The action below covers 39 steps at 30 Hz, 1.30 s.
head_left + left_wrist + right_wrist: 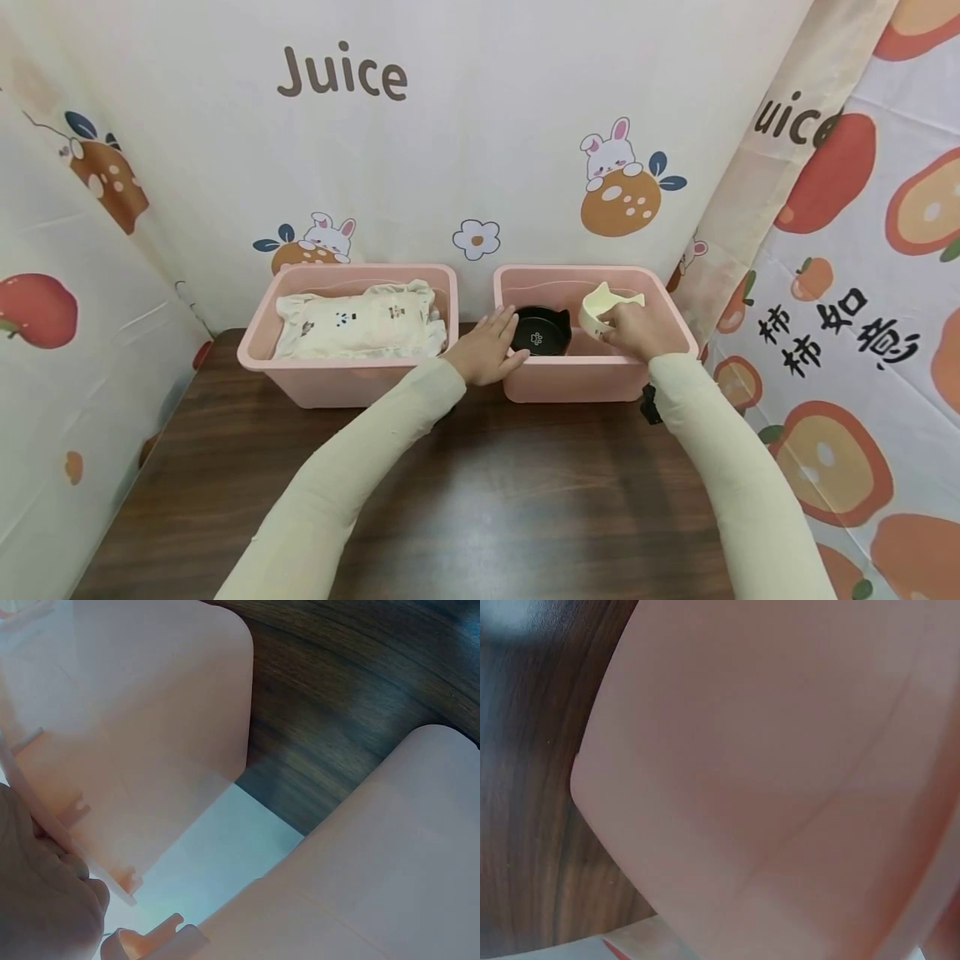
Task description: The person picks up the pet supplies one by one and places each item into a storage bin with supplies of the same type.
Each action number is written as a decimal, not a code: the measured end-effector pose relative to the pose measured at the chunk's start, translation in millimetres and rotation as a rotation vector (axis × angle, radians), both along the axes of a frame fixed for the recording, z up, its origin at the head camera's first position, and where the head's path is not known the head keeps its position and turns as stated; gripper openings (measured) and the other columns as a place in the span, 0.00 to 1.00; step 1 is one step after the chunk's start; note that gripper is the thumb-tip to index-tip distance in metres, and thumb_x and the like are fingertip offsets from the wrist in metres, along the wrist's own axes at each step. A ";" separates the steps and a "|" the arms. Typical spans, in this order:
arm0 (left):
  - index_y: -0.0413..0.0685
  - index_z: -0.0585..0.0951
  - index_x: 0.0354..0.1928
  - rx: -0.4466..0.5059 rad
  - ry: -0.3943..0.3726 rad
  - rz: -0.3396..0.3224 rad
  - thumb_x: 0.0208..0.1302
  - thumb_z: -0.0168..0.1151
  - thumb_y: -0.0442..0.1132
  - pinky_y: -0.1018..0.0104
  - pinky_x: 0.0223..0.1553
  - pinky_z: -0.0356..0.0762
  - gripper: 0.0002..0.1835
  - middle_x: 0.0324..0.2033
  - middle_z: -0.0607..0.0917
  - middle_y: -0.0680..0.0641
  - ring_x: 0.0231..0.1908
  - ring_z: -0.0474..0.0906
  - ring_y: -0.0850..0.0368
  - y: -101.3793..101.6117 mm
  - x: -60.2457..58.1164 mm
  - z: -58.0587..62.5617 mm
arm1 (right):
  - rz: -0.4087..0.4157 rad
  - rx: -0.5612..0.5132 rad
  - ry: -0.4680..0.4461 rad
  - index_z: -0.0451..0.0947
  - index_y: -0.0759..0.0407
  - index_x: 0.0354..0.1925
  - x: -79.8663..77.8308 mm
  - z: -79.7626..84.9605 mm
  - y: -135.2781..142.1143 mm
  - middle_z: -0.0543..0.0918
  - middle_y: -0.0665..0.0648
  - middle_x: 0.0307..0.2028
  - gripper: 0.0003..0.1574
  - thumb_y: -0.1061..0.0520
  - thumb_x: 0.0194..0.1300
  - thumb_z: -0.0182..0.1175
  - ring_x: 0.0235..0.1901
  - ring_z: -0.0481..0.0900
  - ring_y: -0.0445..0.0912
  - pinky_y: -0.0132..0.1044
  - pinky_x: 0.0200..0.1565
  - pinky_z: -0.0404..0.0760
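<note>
My right hand [632, 331] reaches into the right pink bin [573, 382] and pinches the rim of a cream cat-eared bowl [591, 313]. The bowl is tilted, its two pointed ears up. Left of it, inside the same bin, sits a black cat-eared bowl [542, 333] with a pale paw print. My left hand [486, 347] lies with fingers extended over that bin's left rim, near the black bowl. In the left wrist view, the left hand [49, 889] is against a pink rim. The right wrist view shows a pink bin wall [765, 765], with the right hand out of sight.
A left pink bin [352, 385] holds a cream, ruffled cloth item [360, 323] with small printed figures. Both bins stand on a dark wooden table [480, 500] against a printed curtain [480, 150]. A black object [651, 405] shows beside the right bin, below the right wrist.
</note>
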<state>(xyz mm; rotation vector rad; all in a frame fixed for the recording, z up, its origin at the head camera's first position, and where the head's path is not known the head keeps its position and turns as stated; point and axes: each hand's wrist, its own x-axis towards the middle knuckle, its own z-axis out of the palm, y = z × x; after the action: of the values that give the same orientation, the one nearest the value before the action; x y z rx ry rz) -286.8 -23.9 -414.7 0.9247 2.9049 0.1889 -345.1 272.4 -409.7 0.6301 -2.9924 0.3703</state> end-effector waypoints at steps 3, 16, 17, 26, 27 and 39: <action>0.39 0.46 0.75 0.005 -0.002 0.001 0.74 0.30 0.62 0.57 0.73 0.39 0.40 0.75 0.43 0.41 0.75 0.35 0.49 0.2 -0.4 -0.7 | -0.060 -0.018 -0.078 0.85 0.63 0.38 -1.2 -3.4 -1.8 0.84 0.57 0.26 0.10 0.61 0.56 0.65 0.25 0.74 0.48 0.41 0.33 0.72; 0.38 0.45 0.75 0.010 -0.007 0.000 0.74 0.31 0.61 0.56 0.73 0.40 0.40 0.75 0.42 0.41 0.75 0.35 0.47 -0.8 -0.6 0.6 | 0.010 0.122 -0.126 0.87 0.62 0.38 -11.8 -7.1 -12.6 0.87 0.58 0.35 0.14 0.64 0.49 0.67 0.28 0.77 0.46 0.45 0.38 0.76; 0.38 0.46 0.74 0.017 -0.007 -0.002 0.74 0.31 0.60 0.56 0.73 0.40 0.40 0.75 0.43 0.41 0.74 0.36 0.47 -0.8 -0.3 1.0 | 0.015 0.125 -0.127 0.87 0.62 0.38 -12.7 -7.8 -12.6 0.87 0.57 0.33 0.14 0.64 0.48 0.68 0.27 0.77 0.46 0.45 0.39 0.76; 0.38 0.46 0.74 0.007 -0.010 -0.009 0.74 0.30 0.61 0.56 0.73 0.41 0.40 0.75 0.44 0.39 0.74 0.35 0.48 -0.9 1.2 3.6 | 0.009 0.169 -0.101 0.88 0.61 0.36 -15.5 -15.3 -14.1 0.86 0.53 0.27 0.13 0.61 0.46 0.71 0.20 0.73 0.43 0.40 0.34 0.75; 0.37 0.46 0.74 0.008 -0.007 -0.011 0.74 0.30 0.61 0.55 0.73 0.42 0.40 0.75 0.45 0.39 0.74 0.36 0.47 -0.8 1.0 3.4 | 0.005 0.161 -0.107 0.87 0.61 0.35 -15.5 -15.9 -14.0 0.87 0.54 0.28 0.13 0.62 0.46 0.71 0.21 0.73 0.43 0.40 0.34 0.76; 0.38 0.45 0.75 -0.006 -0.007 -0.007 0.74 0.29 0.62 0.56 0.73 0.41 0.40 0.75 0.42 0.41 0.74 0.36 0.47 -0.4 -2.0 -0.3 | -0.020 0.065 -0.108 0.87 0.58 0.25 -24.4 -25.2 -7.1 0.84 0.50 0.22 0.10 0.68 0.39 0.69 0.21 0.77 0.44 0.34 0.20 0.73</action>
<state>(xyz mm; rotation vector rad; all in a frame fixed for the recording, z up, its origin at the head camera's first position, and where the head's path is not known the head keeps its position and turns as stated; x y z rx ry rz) -288.7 -24.3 -415.0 0.9310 2.8942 0.1824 -369.5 265.3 -435.0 0.6044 -3.1225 0.3169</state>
